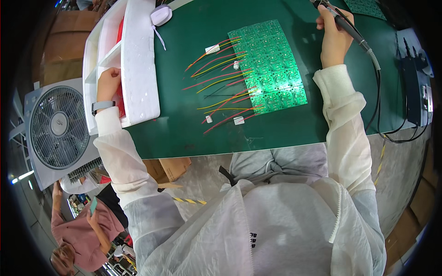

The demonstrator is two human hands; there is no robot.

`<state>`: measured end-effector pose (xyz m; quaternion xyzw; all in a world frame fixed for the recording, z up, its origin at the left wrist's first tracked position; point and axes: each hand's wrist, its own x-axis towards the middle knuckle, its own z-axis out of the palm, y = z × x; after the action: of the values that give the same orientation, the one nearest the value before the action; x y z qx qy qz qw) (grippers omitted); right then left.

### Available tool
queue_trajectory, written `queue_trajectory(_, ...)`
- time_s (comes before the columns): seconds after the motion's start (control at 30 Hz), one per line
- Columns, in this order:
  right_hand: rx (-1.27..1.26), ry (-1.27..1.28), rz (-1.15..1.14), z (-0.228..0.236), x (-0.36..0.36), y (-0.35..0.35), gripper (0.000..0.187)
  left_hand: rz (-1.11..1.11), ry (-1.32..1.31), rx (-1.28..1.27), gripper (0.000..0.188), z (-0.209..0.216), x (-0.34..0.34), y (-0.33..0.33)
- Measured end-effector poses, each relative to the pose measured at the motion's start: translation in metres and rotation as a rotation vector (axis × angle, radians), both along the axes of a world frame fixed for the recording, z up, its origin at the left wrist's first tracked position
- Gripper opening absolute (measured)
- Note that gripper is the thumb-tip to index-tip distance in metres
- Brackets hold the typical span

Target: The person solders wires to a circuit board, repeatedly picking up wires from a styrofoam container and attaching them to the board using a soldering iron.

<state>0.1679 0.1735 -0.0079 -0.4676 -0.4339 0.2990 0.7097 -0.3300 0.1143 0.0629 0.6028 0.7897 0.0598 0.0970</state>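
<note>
My right hand (335, 39) grips a soldering iron (348, 28) at the upper right, above the table and apart from the boards. Its tip end points to the upper left, at the top edge of the view. My left hand (108, 84) reaches into a compartment of the white foam box (140, 78); its fingertips are hidden by the box wall. Red wires (121, 102) lie in that compartment beside the hand. Between my hands lies a panel of green circuit boards (271, 66). Red, yellow and black wires (221, 76) stick out from its left side, some with small white connectors (238, 120).
A green mat (193, 138) covers the table. A pale purple oval case (161, 15) with a strap sits by the foam box. The iron's cable runs near a dark soldering station (414, 89) at right. Left are a fan (59, 120) and a seated person in pink (87, 234).
</note>
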Motion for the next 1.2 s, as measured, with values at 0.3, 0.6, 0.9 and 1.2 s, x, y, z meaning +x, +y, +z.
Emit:
queue_trajectory(0.3,-0.012,-0.053,-0.013,0.003,-0.001,0.0,0.012,0.092,-0.206,0.117,0.017,0.01,-0.012,-0.009)
queue_trajectory(0.6,-0.039,-0.042,-0.004,0.005,-0.006,-0.001,0.013,0.328,-0.945,0.499,0.025,0.055,0.064,-0.04)
queue_trajectory(0.9,-0.033,-0.059,0.013,0.001,-0.003,0.0,0.013,0.069,-2.555,0.247,0.019,0.009,0.213,-0.046)
queue_trajectory(1.2,-0.068,-0.056,0.017,0.006,-0.006,-0.002,0.014,0.202,-2.056,0.322,0.012,-0.056,0.224,0.008)
